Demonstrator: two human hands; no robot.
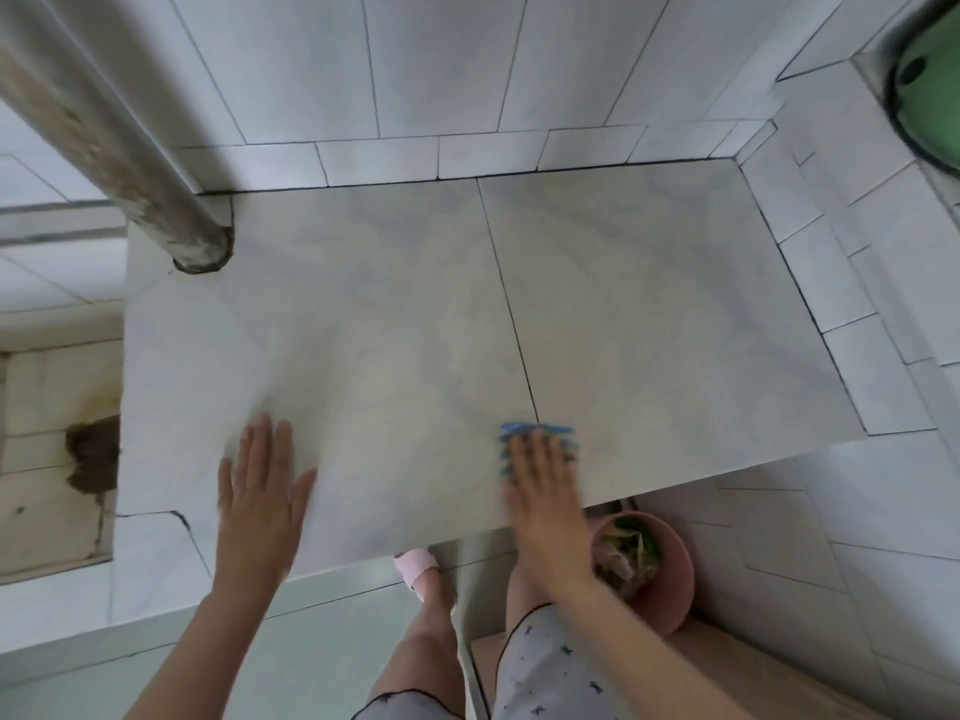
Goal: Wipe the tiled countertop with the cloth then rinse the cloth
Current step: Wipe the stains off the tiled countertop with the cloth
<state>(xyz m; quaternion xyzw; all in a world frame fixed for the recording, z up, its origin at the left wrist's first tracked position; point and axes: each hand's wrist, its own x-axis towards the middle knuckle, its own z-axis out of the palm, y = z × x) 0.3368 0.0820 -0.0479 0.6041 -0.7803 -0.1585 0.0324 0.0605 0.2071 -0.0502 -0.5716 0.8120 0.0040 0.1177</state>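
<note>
While straight fingers [524, 459] of the right hand [545, 498] press it, the blue-striped cloth [535, 431] looks soft, light, easily bunched anywhere; the left hand [260, 485] lies flat.

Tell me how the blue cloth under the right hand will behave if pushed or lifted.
Probably floppy: the cloth lies bunched and flattened under the right hand. It should slide easily, since the countertop looks smooth. Likely light, as it looks thin.

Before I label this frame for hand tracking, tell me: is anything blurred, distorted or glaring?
Head view: right hand and the cloth under it are motion-smeared; left hand slightly soft; wide-angle lens bends the countertop edges; light is even, no glare.
</note>
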